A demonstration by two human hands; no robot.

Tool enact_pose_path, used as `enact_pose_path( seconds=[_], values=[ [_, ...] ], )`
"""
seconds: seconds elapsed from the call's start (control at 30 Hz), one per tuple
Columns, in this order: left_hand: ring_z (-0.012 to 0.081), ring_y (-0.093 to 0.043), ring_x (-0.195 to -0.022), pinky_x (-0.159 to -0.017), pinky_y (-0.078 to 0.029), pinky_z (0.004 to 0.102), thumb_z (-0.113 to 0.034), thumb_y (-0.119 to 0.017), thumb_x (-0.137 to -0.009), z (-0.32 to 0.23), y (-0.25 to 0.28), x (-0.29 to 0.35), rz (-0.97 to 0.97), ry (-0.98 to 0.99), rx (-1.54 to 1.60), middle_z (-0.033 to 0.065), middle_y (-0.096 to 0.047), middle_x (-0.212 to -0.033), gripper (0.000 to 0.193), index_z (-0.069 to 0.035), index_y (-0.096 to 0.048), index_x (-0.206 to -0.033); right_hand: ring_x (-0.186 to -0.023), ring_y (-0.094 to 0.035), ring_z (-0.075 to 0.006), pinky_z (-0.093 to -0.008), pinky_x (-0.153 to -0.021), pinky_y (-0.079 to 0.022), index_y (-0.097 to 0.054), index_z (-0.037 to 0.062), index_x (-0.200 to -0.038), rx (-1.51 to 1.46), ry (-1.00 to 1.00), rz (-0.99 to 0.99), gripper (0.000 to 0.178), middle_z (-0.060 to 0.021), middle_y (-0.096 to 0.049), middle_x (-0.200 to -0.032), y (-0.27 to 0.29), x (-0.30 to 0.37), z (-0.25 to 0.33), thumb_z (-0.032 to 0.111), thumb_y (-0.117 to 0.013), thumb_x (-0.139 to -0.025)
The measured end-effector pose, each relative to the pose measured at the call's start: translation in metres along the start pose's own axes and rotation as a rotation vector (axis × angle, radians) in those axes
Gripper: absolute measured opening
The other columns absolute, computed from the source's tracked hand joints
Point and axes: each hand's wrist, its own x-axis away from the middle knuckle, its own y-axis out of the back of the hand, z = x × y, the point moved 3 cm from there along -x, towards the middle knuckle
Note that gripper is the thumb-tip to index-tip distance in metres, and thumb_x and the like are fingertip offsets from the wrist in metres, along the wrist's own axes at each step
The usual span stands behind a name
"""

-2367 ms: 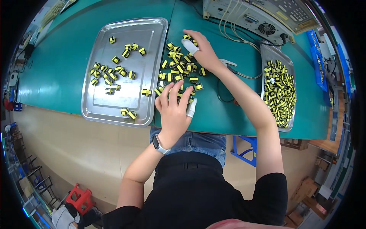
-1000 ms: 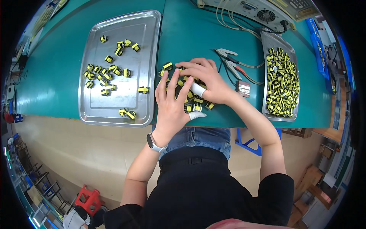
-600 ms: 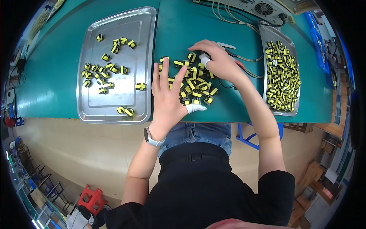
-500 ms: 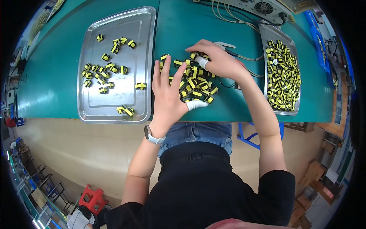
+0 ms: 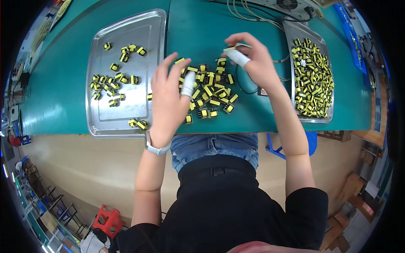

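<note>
A loose pile of small yellow-and-black transformers [image 5: 209, 89] lies on the green table in front of me. My left hand [image 5: 173, 86] hovers over the pile's left side, fingers spread, its thumb wrapped in white and close to several of the pieces. Beyond the pile's far right edge, my right hand [image 5: 251, 57] pinches a small yellow transformer [image 5: 229, 50] between fingers and white-wrapped thumb. That piece is mostly covered by the fingers. Part of a white clip shows behind the right hand.
On the left a metal tray [image 5: 122, 128] carries scattered transformers. A second metal tray [image 5: 289, 36], heaped with the same parts, stands at the right. Cables [image 5: 257, 17] run from a metal-cased machine [image 5: 291, 6] at the back. A blue stool [image 5: 311, 143] is below the table.
My right hand has moved up and right, away from the pile, with a transformer. My left hand has shifted left, its thumb swinging upward, uncovering transformers at the pile's near edge.
</note>
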Motion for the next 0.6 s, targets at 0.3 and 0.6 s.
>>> enact_pose_path(
  seconds=[0.3,0.6],
  values=[
    [0.0332,-0.063,-0.110,-0.094,-0.043,0.0464,0.009,-0.058,-0.074,0.027,-0.017,-0.035,0.213,-0.042,-0.298,0.0087,-0.067,-0.120,0.048,-0.013,-0.073,-0.114,-0.107,-0.069,-0.0149,-0.0291,-0.095,-0.052,-0.073,0.0008,-0.124,0.120,-0.286,-0.380,0.027,-0.0090,-0.075,-0.118,0.066,0.086,-0.010,0.006,-0.068,-0.098],
    [0.0406,-0.063,-0.108,-0.091,-0.048,0.0487,0.006,-0.060,-0.083,0.012,-0.005,-0.045,0.102,0.123,-0.082,0.0141,-0.068,-0.114,0.034,-0.010,-0.071,-0.111,-0.114,-0.068,-0.0218,-0.0330,-0.103,-0.053,-0.066,-0.0060,-0.128,0.003,-0.226,-0.500,0.036,-0.0143,-0.071,-0.124,0.080,0.142,-0.044,-0.008,-0.069,-0.092]
  ],
)
